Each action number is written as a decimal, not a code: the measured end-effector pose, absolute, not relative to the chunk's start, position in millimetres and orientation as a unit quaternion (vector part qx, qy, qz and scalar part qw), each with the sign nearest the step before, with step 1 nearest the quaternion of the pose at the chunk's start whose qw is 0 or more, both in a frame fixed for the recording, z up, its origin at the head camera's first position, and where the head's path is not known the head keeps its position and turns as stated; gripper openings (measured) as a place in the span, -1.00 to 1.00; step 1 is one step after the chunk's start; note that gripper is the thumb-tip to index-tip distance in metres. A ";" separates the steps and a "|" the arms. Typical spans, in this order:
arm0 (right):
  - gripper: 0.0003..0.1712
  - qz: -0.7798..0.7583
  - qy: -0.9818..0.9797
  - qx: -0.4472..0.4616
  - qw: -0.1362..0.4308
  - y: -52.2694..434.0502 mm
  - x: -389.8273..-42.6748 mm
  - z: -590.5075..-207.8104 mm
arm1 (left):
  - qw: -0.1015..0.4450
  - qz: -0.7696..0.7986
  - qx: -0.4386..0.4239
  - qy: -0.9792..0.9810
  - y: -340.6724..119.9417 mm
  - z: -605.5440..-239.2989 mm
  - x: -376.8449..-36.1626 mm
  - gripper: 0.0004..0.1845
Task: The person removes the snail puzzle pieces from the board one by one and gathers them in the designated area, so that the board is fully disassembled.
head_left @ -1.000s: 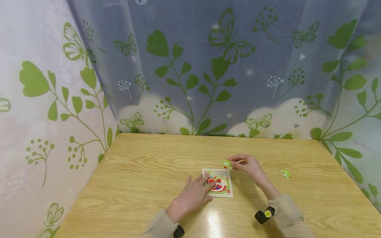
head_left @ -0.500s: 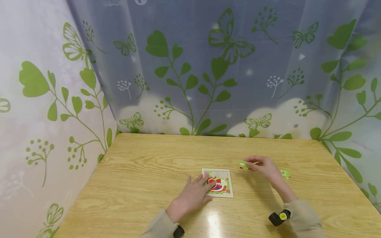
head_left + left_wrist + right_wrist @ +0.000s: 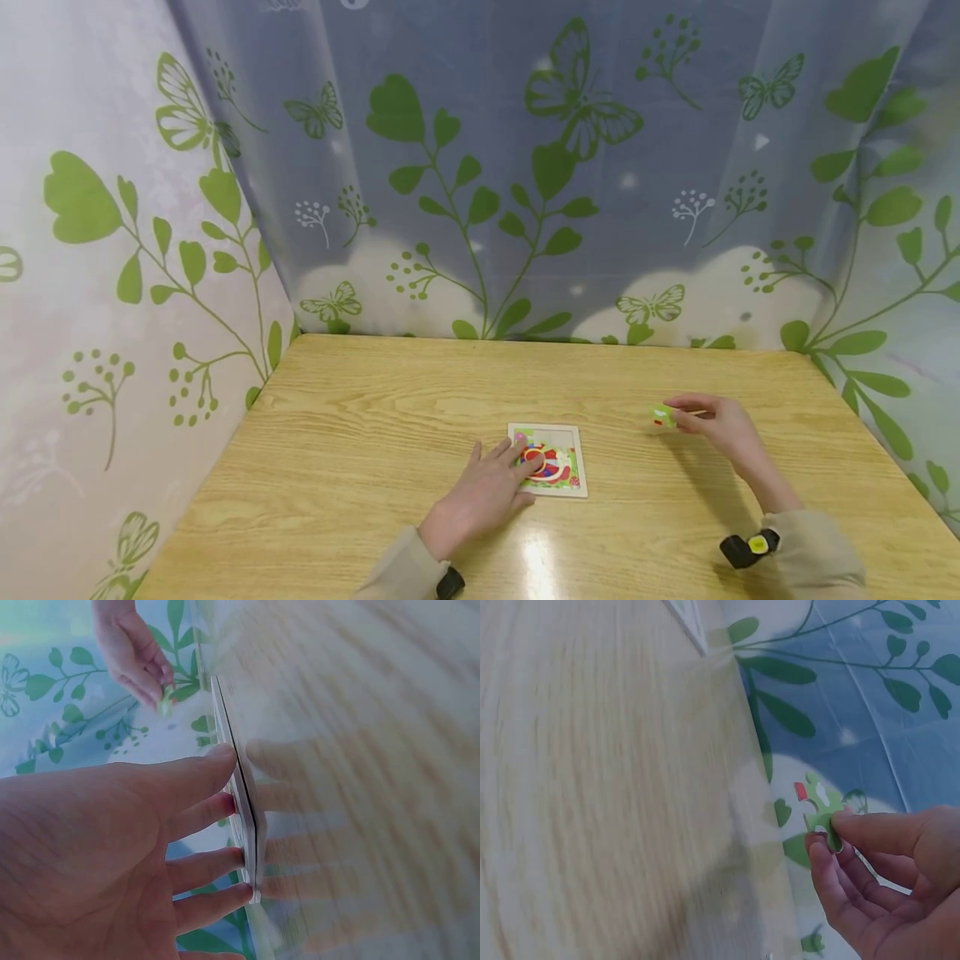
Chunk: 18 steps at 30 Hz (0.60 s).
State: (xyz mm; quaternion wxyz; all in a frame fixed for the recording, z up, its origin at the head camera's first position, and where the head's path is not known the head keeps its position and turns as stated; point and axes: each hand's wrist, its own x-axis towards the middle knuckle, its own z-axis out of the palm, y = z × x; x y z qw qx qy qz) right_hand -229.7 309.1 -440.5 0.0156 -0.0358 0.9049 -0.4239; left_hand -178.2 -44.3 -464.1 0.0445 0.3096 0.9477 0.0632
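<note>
**Right hand pinches a puzzle piece, left hand steadies the board**

The right hand [image 3: 723, 427] holds a small green puzzle piece [image 3: 662, 414] in a pinching grip, thumb and fingertips [image 3: 821, 844] closed on one edge so that most of the piece sticks out past the fingers, toward the person's left. Hand and piece are raised a little above the tabletop [image 3: 375, 433], well to the right of the puzzle board [image 3: 553, 458], with bare wood between them.

The left hand [image 3: 483, 492] lies flat with its fingers spread and straight, its grip holding nothing; the fingertips rest on the left part of the board, which lies flat near the middle of the tabletop. The colourful picture on the board is partly covered by those fingers. A curtain [image 3: 525, 167] printed with green leaves and butterflies hangs around the far and side edges of the tabletop. Nothing lies between the held piece and the board.

The right wrist view shows the piece closely: green, with a knobbed outline and a small red patch, which the head view leaves too small to read. The left wrist view shows the board edge-on as a thin slab under the fingertips [image 3: 221, 754], and the right hand with its piece in the distance. Only the head view shows how both hands stand on the tabletop.
</note>
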 end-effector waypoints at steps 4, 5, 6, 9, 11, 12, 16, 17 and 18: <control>-0.61 -0.398 0.917 -0.037 0.017 315.0 -230.3 -443.6 | 0.044 0.065 0.310 0.947 -44.6 -464.8 -179.0 -0.42; -0.63 -0.386 0.922 -0.037 0.019 316.1 -230.6 -444.9 | 0.043 0.065 0.311 0.947 -44.7 -465.0 -178.9 -0.41; -0.65 -0.379 0.924 -0.036 0.024 317.1 -230.8 -446.4 | 0.044 0.067 0.310 0.947 -44.9 -465.2 -179.0 -0.42; -0.69 -0.359 0.932 -0.034 0.033 320.3 -232.6 -451.6 | 0.044 0.073 0.311 0.947 -45.1 -465.1 -178.7 -0.42; -0.71 -0.344 0.938 -0.033 0.035 321.9 -233.9 -454.3 | 0.044 0.076 0.311 0.946 -45.0 -464.7 -178.1 -0.42; -0.71 -0.341 0.939 -0.035 0.036 322.6 -234.5 -455.3 | 0.046 0.079 0.311 0.946 -45.0 -464.3 -178.0 -0.42; -0.70 -0.327 0.944 -0.027 0.041 322.5 -237.0 -458.1 | 0.045 0.078 0.311 0.946 -44.7 -463.3 -177.2 -0.42; -0.70 -0.323 0.945 -0.027 0.041 322.8 -237.7 -458.2 | 0.045 0.077 0.311 0.946 -44.7 -463.2 -177.1 -0.42; -0.69 -0.319 0.947 -0.025 0.042 322.7 -238.4 -458.4 | 0.045 0.076 0.310 0.946 -44.7 -463.0 -177.0 -0.42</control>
